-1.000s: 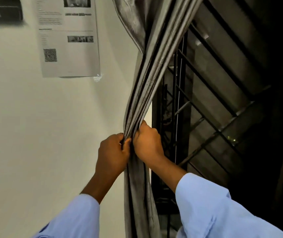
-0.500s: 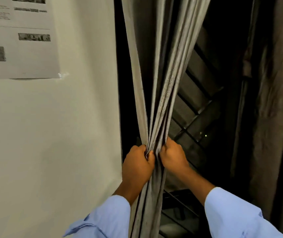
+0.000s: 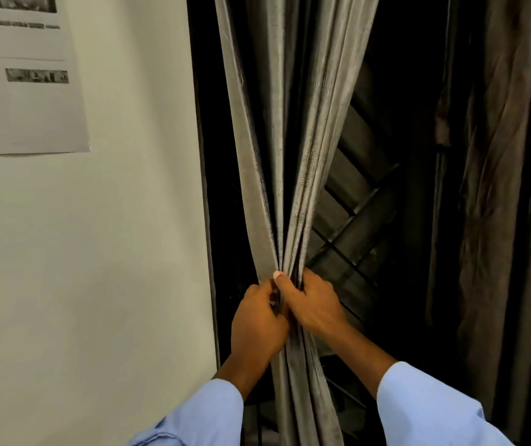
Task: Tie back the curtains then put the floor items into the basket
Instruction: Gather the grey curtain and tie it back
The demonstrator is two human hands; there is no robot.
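Observation:
A grey curtain [image 3: 293, 130] hangs in front of a dark window and is gathered into a tight bunch at its middle. My left hand [image 3: 257, 323] grips the bunch from the left side. My right hand [image 3: 314, 304] wraps it from the right, its thumb pressed over the folds. The two hands touch each other around the fabric. Below them the curtain falls loose toward the bottom edge. No tie-back, basket or floor item is in view.
A white wall [image 3: 103, 268] fills the left, with a printed paper sheet [image 3: 22, 91] taped at the upper left. Behind the curtain a dark metal window grille [image 3: 357, 220] shows. A second, darker curtain [image 3: 502, 204] hangs at the right.
The view has swung right, so the paper sheet slid left. My hands came closer together on the gathered curtain; the right hand now overlaps the left.

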